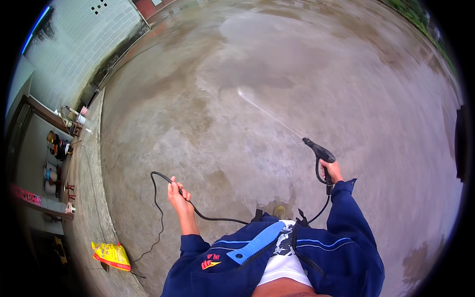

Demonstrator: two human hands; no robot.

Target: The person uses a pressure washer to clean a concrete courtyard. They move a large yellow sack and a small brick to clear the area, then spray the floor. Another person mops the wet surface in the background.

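Note:
My right hand (332,171) is closed around the grip of a black spray gun (319,150), held out to the front right. From its nozzle a thin white jet of water (269,115) runs forward and left onto the wet concrete ground (257,59). A black hose (217,218) joins the gun's handle, passes in front of my waist and reaches my left hand (180,193). The left fingers are curled around this hose at the front left. Beyond that hand the hose loops over and drops to the ground, running back toward a yellow bag.
The yellow and red bag (113,255) sits on a raised concrete edge (102,148) at the left. Behind it are a doorway with small stools (71,193), buckets (81,119) and hanging things. A white block wall (81,49) stands far left; greenery (420,17) borders the far right.

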